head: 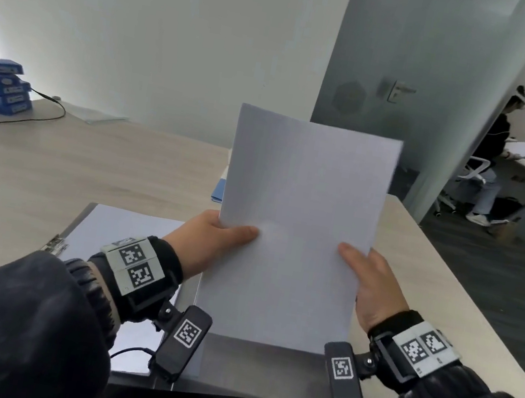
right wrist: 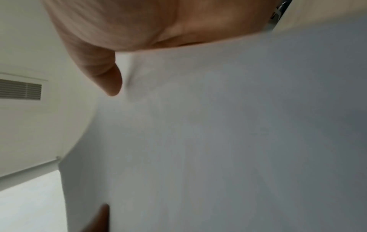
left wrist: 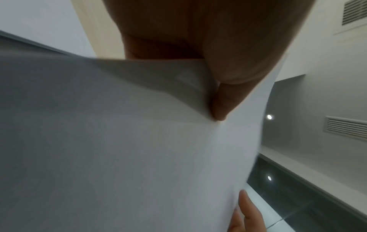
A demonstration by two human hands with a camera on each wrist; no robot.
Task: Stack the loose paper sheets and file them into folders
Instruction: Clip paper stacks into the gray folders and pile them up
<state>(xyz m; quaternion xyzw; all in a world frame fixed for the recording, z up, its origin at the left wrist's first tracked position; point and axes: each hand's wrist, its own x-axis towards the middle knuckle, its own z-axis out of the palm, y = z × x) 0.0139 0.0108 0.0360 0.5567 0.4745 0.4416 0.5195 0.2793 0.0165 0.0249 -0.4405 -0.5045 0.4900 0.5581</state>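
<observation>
1. The left hand (head: 212,242) and the right hand (head: 368,282) each pinch a side edge of a stack of white paper (head: 299,222), thumbs on the near face and fingers behind it.
2. The paper stands upright above the near edge of the table (head: 68,166), its lower edge close to the tabletop; whether it touches cannot be told.
3. To the left, partly under the left wrist, an open folder (head: 109,235) lies flat with a metal clip (head: 55,244) on its left side and white sheets in it.
4. Behind the paper, a blue folder (head: 218,191) peeks out.
5. At the far left corner sit stacked blue boxes (head: 0,85) and a black cable (head: 42,113).
</observation>
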